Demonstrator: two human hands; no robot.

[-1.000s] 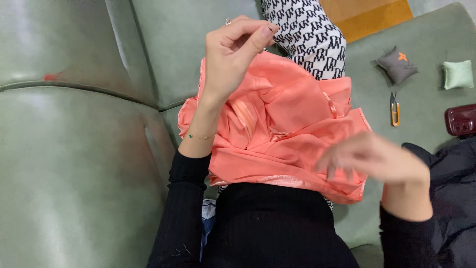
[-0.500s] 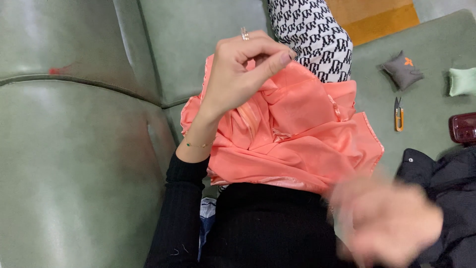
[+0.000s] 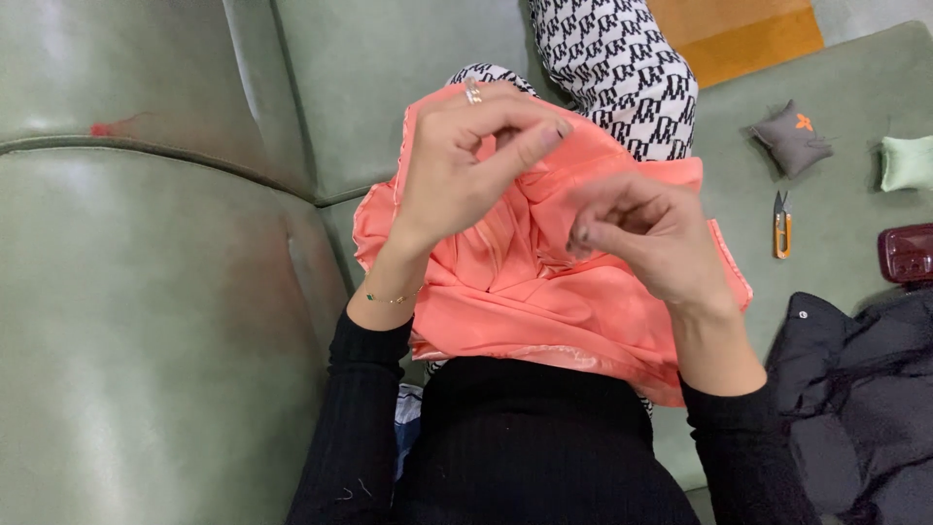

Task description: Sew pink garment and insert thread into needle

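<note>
Coral satin cloth (image 3: 505, 292) lies bunched on the person's lap, spilling over a black top and partly covering a black-and-white patterned garment (image 3: 622, 68) that runs toward the top of the view. The left hand (image 3: 466, 160) is raised over the upper part of the cloth, thumb and forefinger brought close together in a narrow pinch; whether they grip the cloth or something fine such as a needle or thread is too small to tell. A ring shows on one finger and a thin bracelet at the wrist. The right hand (image 3: 641, 238) sits just beside it, over the middle of the cloth, fingers curled in and fingertips nearly closed; I cannot tell what, if anything, it pinches.

The person sits on a green leather sofa (image 3: 146, 321). On the seat to the right lie a small grey pincushion (image 3: 792, 136), orange-handled thread snips (image 3: 782, 226), a pale green cushion (image 3: 909, 160) at the edge, a dark red case (image 3: 906, 253) and a black padded jacket (image 3: 855, 389).
</note>
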